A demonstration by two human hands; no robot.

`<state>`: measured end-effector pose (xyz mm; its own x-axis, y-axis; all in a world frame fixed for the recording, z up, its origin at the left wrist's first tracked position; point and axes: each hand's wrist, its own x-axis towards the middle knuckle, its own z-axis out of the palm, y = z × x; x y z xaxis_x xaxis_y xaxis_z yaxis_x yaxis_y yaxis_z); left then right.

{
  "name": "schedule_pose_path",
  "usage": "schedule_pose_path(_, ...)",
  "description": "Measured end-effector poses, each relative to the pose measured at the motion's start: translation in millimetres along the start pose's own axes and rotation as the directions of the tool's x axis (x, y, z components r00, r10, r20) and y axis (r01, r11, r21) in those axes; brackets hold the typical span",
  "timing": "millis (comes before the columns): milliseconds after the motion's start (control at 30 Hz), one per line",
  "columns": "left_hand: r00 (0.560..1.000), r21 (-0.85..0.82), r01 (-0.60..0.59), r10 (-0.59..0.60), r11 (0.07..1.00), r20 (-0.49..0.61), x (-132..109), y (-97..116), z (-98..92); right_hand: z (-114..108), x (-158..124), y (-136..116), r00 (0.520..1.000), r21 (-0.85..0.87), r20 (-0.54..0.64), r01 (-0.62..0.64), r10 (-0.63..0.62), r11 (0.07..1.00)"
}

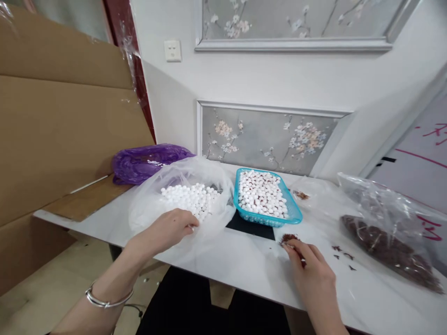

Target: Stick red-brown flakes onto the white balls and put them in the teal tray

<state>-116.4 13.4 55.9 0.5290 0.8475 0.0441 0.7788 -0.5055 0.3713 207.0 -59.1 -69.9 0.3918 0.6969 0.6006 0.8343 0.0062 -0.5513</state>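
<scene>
My left hand [166, 231] has its fingertips pinched together at the near rim of a clear plastic bag [148, 202]. White foam-like balls [192, 197] fill that opened bag; whatever is between these fingers is hidden. On the right, my right hand [312, 270] is closed on small dark red-brown pieces, beside a little heap of similar pieces [289, 238] on the table. Between and beyond both hands stands a blue plastic basket [296, 217], full of white balls with dark red bits showing among them.
A large clear bag of dark brown pieces [387, 246] lies at the right, with several loose dark bits [349, 256] near it. Behind the white balls sits a purple plastic bag [129, 165]. Cardboard [63, 139] stands at the left, and a panelled wall backs the white table [240, 260].
</scene>
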Motion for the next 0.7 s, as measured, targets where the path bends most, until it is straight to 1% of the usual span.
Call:
schedule_pose_path(67, 1.000, -0.008, -0.022, 0.022, 1.000, 0.001, 1, 1, 1.0, 0, 1, -3, 0.999, 0.082, 0.025, -0.044, 0.042, 0.996)
schedule_pose_path(100, 0.999, -0.027, -0.034, 0.033, 0.999, -0.027, 1, 1, 0.1, 0, 2, -4, 0.998, 0.118, 0.035, -0.058, 0.054, 0.991)
schedule_pose_path(133, 0.996, -0.064, -0.047, 0.042, 0.997, -0.079, 1, 3, -1.0, 0, 3, -5, 0.997, 0.144, 0.043, -0.068, 0.062, 0.987)
schedule_pose_path(200, 0.973, -0.213, -0.083, 0.033, 0.973, -0.227, 0, 11, -1.3, -1, 5, -7, 0.996, 0.171, 0.051, -0.086, 0.078, 0.982)
schedule_pose_path(233, 0.957, -0.331, -0.105, 0.004, 0.938, -0.291, -1, 17, 0.9, -2, 5, -9, 0.994, 0.185, 0.060, -0.100, 0.090, 0.978)
schedule_pose_path(267, 0.946, -0.467, -0.124, -0.038, 0.876, -0.322, -1, 25, 5.1, -3, 6, -11, 0.992, 0.202, 0.072, -0.118, 0.105, 0.972)
schedule_pose_path(300, 0.947, -0.603, -0.131, -0.081, 0.787, -0.311, -1, 33, 11.6, -4, 5, -14, 0.989, 0.222, 0.088, -0.136, 0.119, 0.965)
schedule_pose_path(333, 0.957, -0.730, -0.120, -0.115, 0.673, -0.264, -1, 42, 20.4, -4, 5, -17, 0.986, 0.246, 0.108, -0.151, 0.127, 0.957)
schedule_pose_path(400, 0.983, -0.905, -0.056, -0.137, 0.423, -0.125, 1, 59, 42.8, -5, 1, -28, 0.979, 0.303, 0.156, -0.171, 0.128, 0.938)
schedule_pose_path(467, 0.990, -0.983, 0.040, -0.140, 0.179, 0.014, 6, 71, 67.5, -4, -5, -42, 0.971, 0.361, 0.216, -0.176, 0.101, 0.916)
schedule_pose_path(533, 0.980, -0.992, 0.120, -0.154, -0.050, 0.126, 13, 78, 89.1, -4, -11, -58, 0.957, 0.424, 0.275, -0.204, 0.089, 0.883)
schedule_pose_path(567, 0.974, -0.979, 0.142, -0.156, -0.146, 0.165, 17, 79, 97.5, -3, -13, -65, 0.932, 0.525, 0.351, -0.278, 0.093, 0.804)
schedule_pose_path(600, 0.971, -0.964, 0.152, -0.149, -0.219, 0.187, 20, 79, 104.2, -3, -15, -71, 0.904, 0.583, 0.421, -0.334, 0.076, 0.740)
schedule_pose_path(633, 0.972, -0.950, 0.157, -0.130, -0.270, 0.197, 23, 79, 109.1, -3, -15, -76, 0.890, 0.614, 0.451, -0.364, 0.068, 0.701)
schedule_pose_path(700, 0.977, -0.934, 0.152, -0.095, -0.323, 0.191, 28, 77, 114.8, -1, -15, -83, 0.874, 0.657, 0.481, -0.408, 0.065, 0.633)
